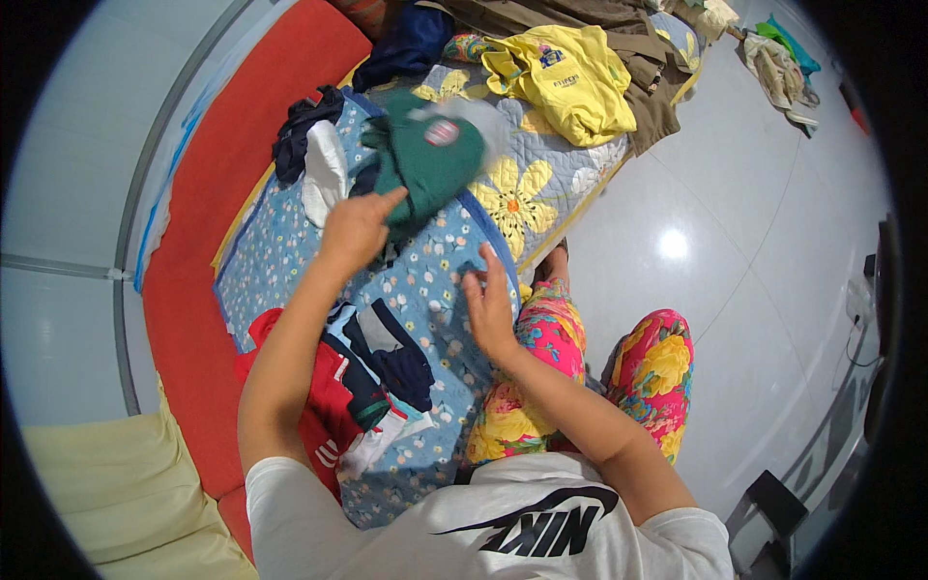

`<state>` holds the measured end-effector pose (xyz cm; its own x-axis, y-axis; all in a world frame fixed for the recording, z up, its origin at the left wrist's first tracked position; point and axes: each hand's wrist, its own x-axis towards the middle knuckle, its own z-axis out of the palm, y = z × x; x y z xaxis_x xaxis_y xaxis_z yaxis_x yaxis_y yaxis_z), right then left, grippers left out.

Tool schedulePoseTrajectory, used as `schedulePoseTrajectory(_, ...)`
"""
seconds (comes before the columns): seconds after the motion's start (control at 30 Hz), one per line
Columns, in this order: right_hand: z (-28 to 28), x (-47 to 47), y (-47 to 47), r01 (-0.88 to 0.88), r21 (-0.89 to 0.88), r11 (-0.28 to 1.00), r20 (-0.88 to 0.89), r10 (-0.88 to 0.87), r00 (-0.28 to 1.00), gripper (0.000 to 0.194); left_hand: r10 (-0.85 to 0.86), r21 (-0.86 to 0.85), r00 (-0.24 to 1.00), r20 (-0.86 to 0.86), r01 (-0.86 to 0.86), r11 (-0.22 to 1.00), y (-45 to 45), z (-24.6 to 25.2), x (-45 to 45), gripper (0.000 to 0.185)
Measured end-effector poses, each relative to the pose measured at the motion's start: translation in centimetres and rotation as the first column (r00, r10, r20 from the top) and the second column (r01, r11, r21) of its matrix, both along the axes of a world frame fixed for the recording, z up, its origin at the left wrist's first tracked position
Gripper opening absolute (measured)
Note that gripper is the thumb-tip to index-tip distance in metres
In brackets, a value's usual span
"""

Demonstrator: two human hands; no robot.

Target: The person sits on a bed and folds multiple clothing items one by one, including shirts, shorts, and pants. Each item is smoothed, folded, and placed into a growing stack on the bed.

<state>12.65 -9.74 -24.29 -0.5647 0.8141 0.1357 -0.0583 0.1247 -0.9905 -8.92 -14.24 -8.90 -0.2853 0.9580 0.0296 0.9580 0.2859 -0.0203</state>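
Observation:
A green garment (435,163) with a white-and-red emblem is blurred by motion over the bedding. My left hand (357,228) is at its near left edge, index finger stretched over the cloth. Whether the other fingers grip it is hidden. My right hand (493,304) hovers over the blue floral cover (449,261) beside my knee, holding nothing, fingers apart. Past my left hand lie a white cloth (324,174) and a dark navy garment (301,134). Beneath and beside my left forearm is a pile of folded clothes (362,370) in red, navy, grey and white.
A yellow shirt (569,83) bearing print lies on a grey quilt (525,192) with large flowers, near brown trousers (652,80) and a dark blue garment (406,43). A red sofa back (196,312) runs along the left. More cloths (776,72) are over the tiled floor (696,196).

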Motion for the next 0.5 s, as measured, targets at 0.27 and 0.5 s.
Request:
schedulePoseTrajectory(0.27, -0.9, 0.9, 1.8, 0.001, -0.765, 0.644, -0.13, -0.156, 0.979, 0.084, -0.137, -0.292, 0.977, -0.164, 0.085, 0.953, -5.4, -6.3, 13.1, 0.057)
schedulePoseTrajectory(0.5, -1.6, 0.4, 2.1, -0.013, -0.81, 0.586, -0.222, -0.286, 0.932, 0.079, 0.064, 0.085, 0.966, -0.252, -0.044, 0.995, -2.3, -8.4, 17.9, 0.077)
